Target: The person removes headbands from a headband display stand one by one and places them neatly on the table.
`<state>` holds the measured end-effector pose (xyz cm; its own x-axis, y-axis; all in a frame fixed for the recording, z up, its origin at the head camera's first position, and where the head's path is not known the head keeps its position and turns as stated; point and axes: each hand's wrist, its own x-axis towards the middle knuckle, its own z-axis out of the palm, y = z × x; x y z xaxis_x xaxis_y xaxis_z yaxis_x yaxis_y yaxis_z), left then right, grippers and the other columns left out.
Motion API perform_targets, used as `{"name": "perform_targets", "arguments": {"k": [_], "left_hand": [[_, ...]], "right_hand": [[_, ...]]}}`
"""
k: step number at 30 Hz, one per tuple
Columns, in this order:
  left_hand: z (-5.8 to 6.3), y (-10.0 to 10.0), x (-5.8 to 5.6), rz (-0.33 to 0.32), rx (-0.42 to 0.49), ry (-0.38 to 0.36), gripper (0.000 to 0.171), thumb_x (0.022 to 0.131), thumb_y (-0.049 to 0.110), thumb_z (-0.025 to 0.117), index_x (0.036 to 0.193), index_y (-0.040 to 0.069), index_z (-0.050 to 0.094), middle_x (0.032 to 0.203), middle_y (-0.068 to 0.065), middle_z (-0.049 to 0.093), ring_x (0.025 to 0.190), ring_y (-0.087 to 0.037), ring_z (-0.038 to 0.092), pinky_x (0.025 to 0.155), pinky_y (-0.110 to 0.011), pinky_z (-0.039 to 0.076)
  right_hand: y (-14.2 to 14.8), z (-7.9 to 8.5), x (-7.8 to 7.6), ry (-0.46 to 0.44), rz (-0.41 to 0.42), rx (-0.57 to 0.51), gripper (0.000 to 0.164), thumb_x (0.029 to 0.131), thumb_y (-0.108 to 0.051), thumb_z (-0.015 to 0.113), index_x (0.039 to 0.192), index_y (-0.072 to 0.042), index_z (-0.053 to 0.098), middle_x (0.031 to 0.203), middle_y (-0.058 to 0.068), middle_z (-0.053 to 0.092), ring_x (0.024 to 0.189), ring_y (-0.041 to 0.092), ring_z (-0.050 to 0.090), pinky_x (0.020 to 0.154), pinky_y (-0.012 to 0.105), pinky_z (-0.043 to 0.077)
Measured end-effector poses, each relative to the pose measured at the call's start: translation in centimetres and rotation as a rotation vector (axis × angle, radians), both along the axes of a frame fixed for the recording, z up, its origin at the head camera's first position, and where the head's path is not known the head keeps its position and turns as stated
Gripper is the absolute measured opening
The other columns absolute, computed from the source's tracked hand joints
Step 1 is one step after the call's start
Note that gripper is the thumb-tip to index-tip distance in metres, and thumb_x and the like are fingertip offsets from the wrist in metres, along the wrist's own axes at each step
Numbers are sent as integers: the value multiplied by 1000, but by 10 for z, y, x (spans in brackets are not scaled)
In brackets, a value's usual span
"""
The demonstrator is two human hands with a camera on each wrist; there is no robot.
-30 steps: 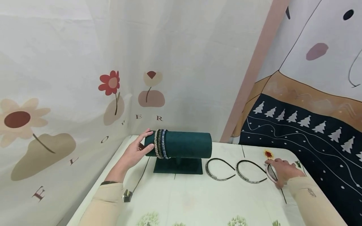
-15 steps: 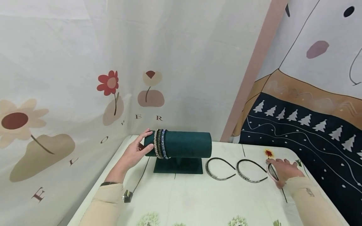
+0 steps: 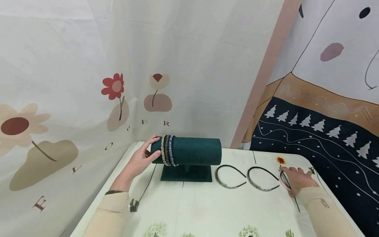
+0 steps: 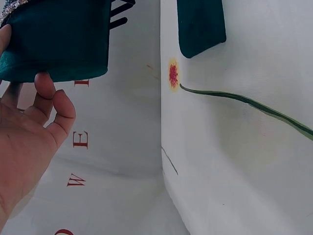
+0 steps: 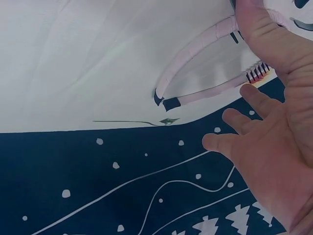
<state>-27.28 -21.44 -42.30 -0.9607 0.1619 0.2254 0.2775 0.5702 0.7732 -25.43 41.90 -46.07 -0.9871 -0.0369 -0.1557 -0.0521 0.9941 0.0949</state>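
Observation:
A dark green velvet display roll (image 3: 197, 151) stands on its flat base at the back of the table. My left hand (image 3: 140, 162) holds its left end, thumb in front and fingers behind and over the end. Several glittery toothed headbands (image 3: 170, 150) sit side by side around the roll near that hand. At the right, my right hand (image 3: 299, 181) grips a pink toothed headband (image 5: 198, 51) lying on the table. In the right wrist view the thumb crosses the band, its other fingers spread; part of the band is hidden behind the hand.
Two black headbands with glittery fronts, one nearer the roll (image 3: 232, 188) and one nearer my right hand (image 3: 263, 189), lie on the white flowered tablecloth (image 3: 195, 210). A small black object (image 3: 134, 206) lies by my left forearm. Printed curtains (image 3: 201, 72) hang close behind the table.

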Motion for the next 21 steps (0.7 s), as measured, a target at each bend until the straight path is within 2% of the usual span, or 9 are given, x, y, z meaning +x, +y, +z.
{"name": "perform_targets", "arguments": {"k": [8, 14, 18, 21], "left_hand": [[-1, -1, -1, -11, -4, -2, 65, 108, 42, 64, 166, 31, 38, 181, 3, 22, 95, -22, 57, 80, -36, 51], [-3, 0, -2, -13, -2, -13, 65, 107, 42, 65, 165, 31, 38, 181, 4, 21, 95, -23, 58, 80, -36, 52], [-2, -1, -2, -10, 3, -18, 64, 107, 42, 65, 165, 33, 38, 181, 5, 21, 95, -24, 57, 80, -36, 51], [-1, -1, -2, -7, -3, -14, 65, 107, 44, 64, 166, 33, 37, 181, 5, 21, 96, -23, 57, 79, -35, 51]], "right_hand": [[17, -15, -9, -5, 6, -61, 105, 69, -20, 101, 154, 0, 45, 146, 43, 50, 130, 69, 45, 99, 88, 35], [31, -20, -13, -13, -24, -190, 124, 61, -25, 106, 157, 4, 33, 149, 48, 41, 128, 71, 43, 98, 87, 37], [34, -10, -9, 5, -61, -295, 122, 72, -31, 100, 161, 6, 24, 150, 50, 38, 127, 68, 48, 96, 77, 47], [37, -3, -2, 79, -107, -348, 108, 85, -36, 89, 161, 5, 25, 150, 50, 38, 126, 65, 52, 91, 71, 51]]}}
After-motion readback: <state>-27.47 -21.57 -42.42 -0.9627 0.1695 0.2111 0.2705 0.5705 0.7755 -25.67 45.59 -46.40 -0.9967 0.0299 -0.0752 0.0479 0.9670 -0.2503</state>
